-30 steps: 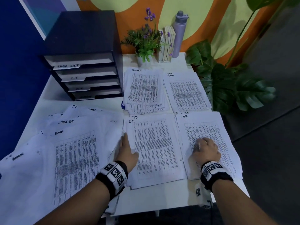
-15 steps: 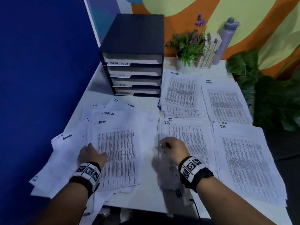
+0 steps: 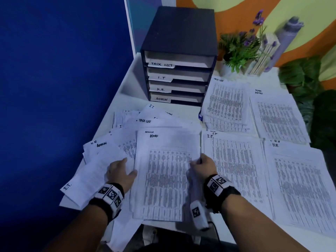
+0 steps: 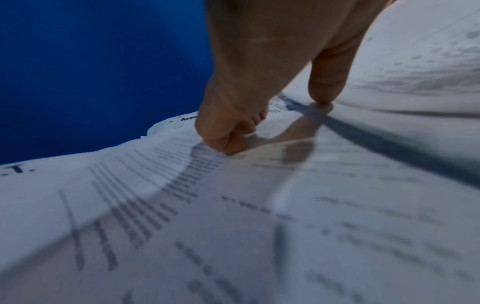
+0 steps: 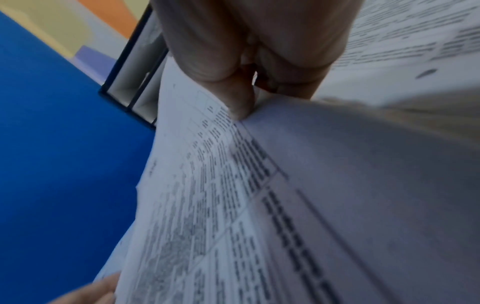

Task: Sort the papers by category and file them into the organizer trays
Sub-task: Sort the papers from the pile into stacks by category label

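Observation:
A black organizer (image 3: pixel 179 33) stands at the table's back with trays labelled TASK LIST, I.T, H.R. and ADMIN. A loose unsorted pile (image 3: pixel 127 124) spreads in front of it. On top lies a printed sheet marked ADMIN (image 3: pixel 167 171). My right hand (image 3: pixel 200 161) pinches this sheet's right edge, and the thumb (image 5: pixel 239 107) sits on the lifted paper. My left hand (image 3: pixel 121 170) rests on the papers just left of the sheet, fingertips (image 4: pixel 228 144) pressing down. To the right lie sorted stacks: Task List (image 3: pixel 227 102), Admin (image 3: pixel 280 117), I.T. (image 3: pixel 236 170) and H.R. (image 3: pixel 301 193).
A blue wall (image 3: pixel 63 88) runs along the table's left side. A potted plant (image 3: pixel 238 50), small books and a grey bottle (image 3: pixel 285 37) stand at the back right. Large green leaves (image 3: pixel 312 91) hang past the right edge. Some loose sheets overhang the near left edge.
Both hands have moved left from the sorted stacks to the unsorted pile. My right hand left the H.R. stack and took hold of the ADMIN sheet's edge. The view swung left.

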Tool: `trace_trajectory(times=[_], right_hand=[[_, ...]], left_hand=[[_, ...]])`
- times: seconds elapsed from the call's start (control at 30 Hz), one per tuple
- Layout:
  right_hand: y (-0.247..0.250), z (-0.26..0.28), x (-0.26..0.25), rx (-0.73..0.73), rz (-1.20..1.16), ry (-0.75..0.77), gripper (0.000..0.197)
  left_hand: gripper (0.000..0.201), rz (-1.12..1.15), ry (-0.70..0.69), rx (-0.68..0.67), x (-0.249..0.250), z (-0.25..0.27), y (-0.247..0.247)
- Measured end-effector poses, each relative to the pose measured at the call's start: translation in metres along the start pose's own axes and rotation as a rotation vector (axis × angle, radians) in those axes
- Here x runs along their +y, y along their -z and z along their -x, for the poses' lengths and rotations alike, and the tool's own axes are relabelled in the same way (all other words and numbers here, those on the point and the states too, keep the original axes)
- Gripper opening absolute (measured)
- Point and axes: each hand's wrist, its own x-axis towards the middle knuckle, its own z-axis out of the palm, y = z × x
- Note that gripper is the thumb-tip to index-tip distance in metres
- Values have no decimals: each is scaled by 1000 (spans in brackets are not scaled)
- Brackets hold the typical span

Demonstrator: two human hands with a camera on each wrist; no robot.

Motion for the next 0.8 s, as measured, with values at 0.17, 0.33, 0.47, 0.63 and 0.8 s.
trace_trajectory(times=[0.17,0.33,0.47,0.63,0.8], right_hand=[[12,-5,11,16,-146,-81,11],[16,-5,19,58,-211,-91,14],[16,4,22,25,-363,-118,13],[19,12,23,38,-436,-119,15],[34,17,24,63,-510,-120,15]], left_hand=[[41,258,-101,-99,9,-8,11],[19,637,-86,-203,24,5,14],[31,693,-84,-125,29,8,13],[27,666,-98,-86,29,7,17],[15,561,-42,8,28,3,21]])
